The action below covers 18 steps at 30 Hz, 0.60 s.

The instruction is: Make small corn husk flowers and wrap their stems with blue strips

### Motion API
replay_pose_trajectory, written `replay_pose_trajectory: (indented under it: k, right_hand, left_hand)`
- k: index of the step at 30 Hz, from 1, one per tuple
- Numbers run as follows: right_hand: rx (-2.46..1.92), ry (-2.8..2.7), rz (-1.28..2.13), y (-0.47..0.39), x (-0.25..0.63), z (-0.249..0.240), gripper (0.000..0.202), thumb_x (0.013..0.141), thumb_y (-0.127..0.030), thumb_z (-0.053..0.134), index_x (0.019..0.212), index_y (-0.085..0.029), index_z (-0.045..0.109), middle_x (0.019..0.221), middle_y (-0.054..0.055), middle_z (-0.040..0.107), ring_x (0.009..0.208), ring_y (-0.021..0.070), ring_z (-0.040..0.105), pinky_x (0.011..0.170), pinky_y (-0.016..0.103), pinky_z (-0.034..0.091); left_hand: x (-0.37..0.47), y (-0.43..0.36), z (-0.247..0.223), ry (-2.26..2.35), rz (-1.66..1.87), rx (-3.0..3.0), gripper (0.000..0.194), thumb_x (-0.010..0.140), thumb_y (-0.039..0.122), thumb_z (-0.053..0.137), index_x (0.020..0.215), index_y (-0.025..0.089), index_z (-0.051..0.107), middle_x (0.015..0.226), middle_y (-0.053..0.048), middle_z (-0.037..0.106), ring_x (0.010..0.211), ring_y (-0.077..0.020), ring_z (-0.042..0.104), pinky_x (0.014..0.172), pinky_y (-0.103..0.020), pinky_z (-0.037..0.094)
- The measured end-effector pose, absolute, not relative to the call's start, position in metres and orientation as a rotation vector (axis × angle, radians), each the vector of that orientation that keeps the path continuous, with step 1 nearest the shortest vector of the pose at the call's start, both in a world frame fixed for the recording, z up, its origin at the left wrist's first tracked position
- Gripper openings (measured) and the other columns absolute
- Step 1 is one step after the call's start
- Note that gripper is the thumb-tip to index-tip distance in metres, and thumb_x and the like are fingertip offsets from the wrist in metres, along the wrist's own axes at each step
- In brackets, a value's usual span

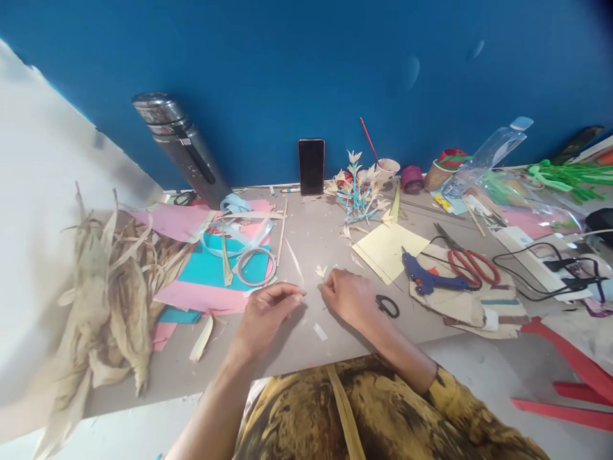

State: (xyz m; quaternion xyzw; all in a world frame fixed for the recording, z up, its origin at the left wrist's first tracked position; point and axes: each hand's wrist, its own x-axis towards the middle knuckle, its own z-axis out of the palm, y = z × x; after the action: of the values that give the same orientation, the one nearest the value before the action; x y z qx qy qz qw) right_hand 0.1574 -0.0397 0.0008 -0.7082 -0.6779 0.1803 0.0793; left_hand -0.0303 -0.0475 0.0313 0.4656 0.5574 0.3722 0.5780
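Pinching at the fingertips, the left hand (pixel 261 319) grasps the lower end of a thin, white, ribbon-like strip (pixel 294 259). Opposite, the right hand (pixel 352 299) has its fingers curled closed on a small, cream, pointed-petal flower (pixel 320 272), which projects beside the knuckles. Both items are located over the grey-brown counter (pixel 306 220). A black loop handle (pixel 394 310) lies just beside the right wrist. Farther right, a blue glue gun (pixel 426 278) rests near red-handled scissors (pixel 488 260). Pale yellow sheets (pixel 390 249) lie beyond the right hand.
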Motion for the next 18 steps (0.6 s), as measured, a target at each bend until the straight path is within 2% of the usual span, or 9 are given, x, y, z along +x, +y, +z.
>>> replay_pose_trajectory:
  k: [4,9,13,18]
  right_hand:
    - [-1.976,-1.900,0.626,-0.038,0.162,0.000,0.012,0.083,-0.022,0.060,0.074,-0.020,0.067,0.071,0.004,0.070,0.064,0.0171,0.061,0.058,0.026,0.033]
    - [-1.583,-1.506,0.959,-0.048,0.168,0.011,0.013,0.082,-0.032,0.065,0.076,-0.020,0.064,0.056,-0.004,0.056,0.050,0.0116,0.046,0.048,0.023,0.033]
    - [-1.400,-1.292,1.167,-0.052,0.166,0.023,0.017,0.080,-0.035,0.069,0.083,-0.018,0.068,0.060,-0.003,0.056,0.049,0.0103,0.046,0.045,0.021,0.038]
    - [-1.296,-1.343,1.192,-0.054,0.162,0.028,0.015,0.082,-0.033,0.067,0.082,-0.018,0.070,0.058,-0.003,0.053,0.049,0.0095,0.043,0.045,0.020,0.036]
  left_hand:
    - [-0.028,-0.043,0.028,1.310,0.886,1.080,0.012,0.067,0.029,0.075,0.070,0.017,0.075,0.069,-0.002,0.066,0.054,-0.0095,0.044,0.054,-0.025,0.036]
    - [-0.022,-0.036,0.021,1.284,0.848,1.065,0.012,0.069,0.029,0.072,0.072,0.017,0.074,0.057,0.002,0.057,0.053,-0.0094,0.041,0.053,-0.024,0.032]
    - [-0.016,-0.035,0.022,1.254,0.846,1.091,0.013,0.069,0.029,0.072,0.072,0.017,0.074,0.052,0.003,0.053,0.051,-0.0099,0.040,0.053,-0.024,0.031]
    - [-0.012,-0.039,0.023,1.281,0.817,1.135,0.018,0.072,0.034,0.073,0.066,0.017,0.069,0.053,0.004,0.049,0.052,-0.0100,0.039,0.052,-0.025,0.029]
